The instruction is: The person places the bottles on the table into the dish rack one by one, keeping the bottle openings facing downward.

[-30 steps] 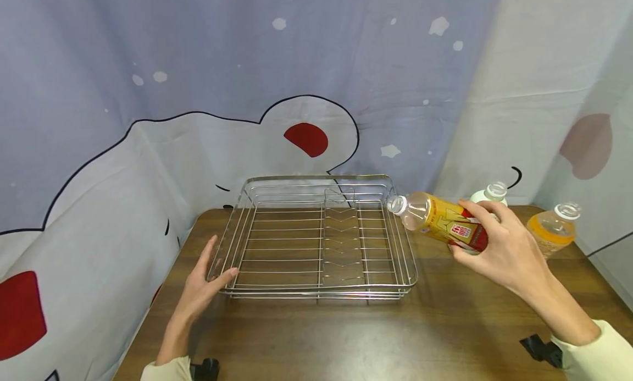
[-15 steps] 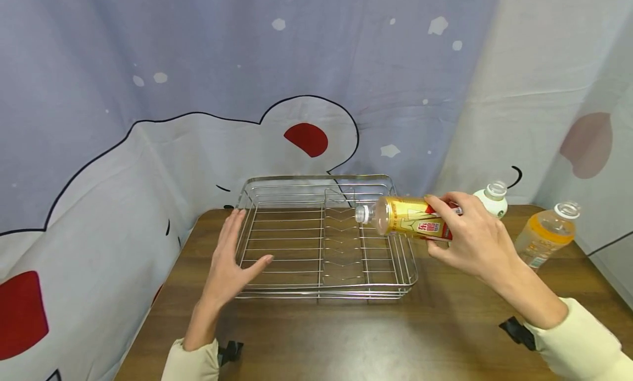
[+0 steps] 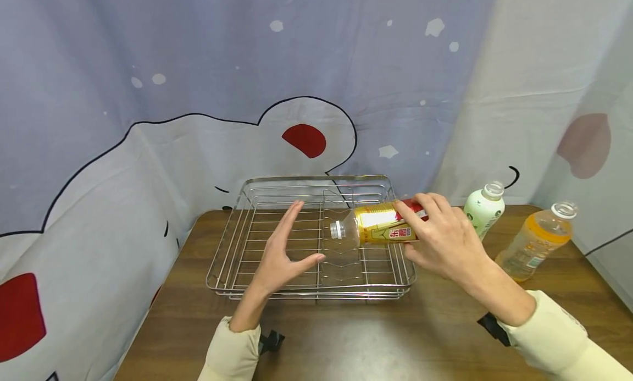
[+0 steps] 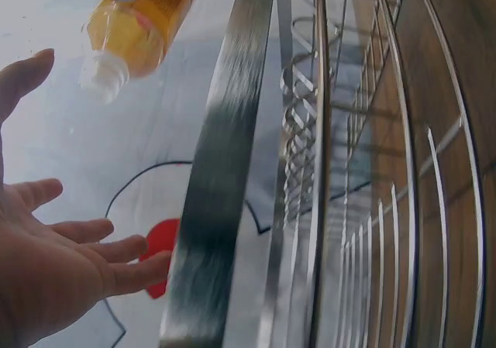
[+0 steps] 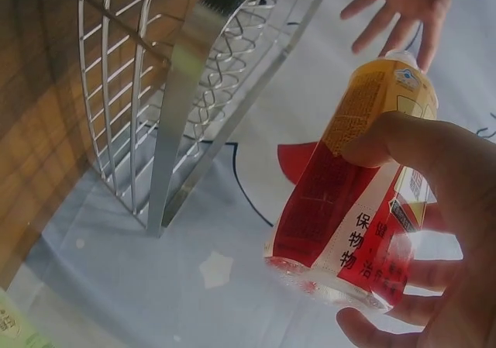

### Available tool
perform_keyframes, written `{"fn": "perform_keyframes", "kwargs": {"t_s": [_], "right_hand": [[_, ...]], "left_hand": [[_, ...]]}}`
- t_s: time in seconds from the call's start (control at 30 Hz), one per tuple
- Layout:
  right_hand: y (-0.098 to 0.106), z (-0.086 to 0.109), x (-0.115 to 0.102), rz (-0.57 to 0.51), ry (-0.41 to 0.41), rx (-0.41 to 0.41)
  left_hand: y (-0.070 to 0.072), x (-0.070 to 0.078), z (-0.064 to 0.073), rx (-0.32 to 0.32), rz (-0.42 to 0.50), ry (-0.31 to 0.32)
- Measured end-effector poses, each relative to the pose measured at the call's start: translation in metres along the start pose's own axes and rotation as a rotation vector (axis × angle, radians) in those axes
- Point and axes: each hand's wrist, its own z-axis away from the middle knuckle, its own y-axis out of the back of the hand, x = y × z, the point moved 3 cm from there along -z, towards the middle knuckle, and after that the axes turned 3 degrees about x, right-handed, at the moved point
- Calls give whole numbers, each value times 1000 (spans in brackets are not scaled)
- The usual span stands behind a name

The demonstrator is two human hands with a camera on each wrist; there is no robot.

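My right hand [image 3: 447, 241] grips the red lower end of a clear plastic drink bottle [image 3: 383, 222] with a yellow and red label. The bottle lies nearly level over the right part of a wire dish rack [image 3: 356, 286], its white-ringed neck pointing left. In the right wrist view, thumb and fingers wrap the bottle [image 5: 325, 201]. My left hand [image 3: 278, 263] is above the rack's left half, fingers spread, thumb apart, holding nothing. The left wrist view shows the bottle's neck end [image 4: 108, 73] near that palm [image 4: 54, 263], with a gap between them.
A pale green bottle [image 3: 484, 209] and a clear bottle with an orange band [image 3: 536, 243] stand on the wooden table [image 3: 346, 337] at right. A printed curtain [image 3: 198, 56] hangs right behind the rack. Wavy wire dividers [image 3: 341, 260] run inside the rack.
My right hand has carried the bottle leftward from beside the rack to over it and turned it nearly level. My left hand has moved right, from the rack's left edge to above it.
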Motion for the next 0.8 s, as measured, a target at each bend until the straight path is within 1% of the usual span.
{"fn": "perform_keyframes", "kwargs": {"t_s": [0.1, 0.27, 0.43, 0.63, 0.8], "right_hand": [[-2, -1, -5, -4, 10, -10], [-3, -3, -10, 0, 23, -24], [-4, -3, -14, 5, 34, -44], [-5, -2, -17, 4, 36, -72], [-5, -1, -18, 3, 39, -78]], "left_hand": [[-7, -1, -1, -5, 75, 3], [-17, -2, -3, -15, 246, 12], [-24, 0, -5, -23, 398, -3], [-33, 3, -6, -24, 531, 13], [-39, 3, -6, -22, 589, 8]]}}
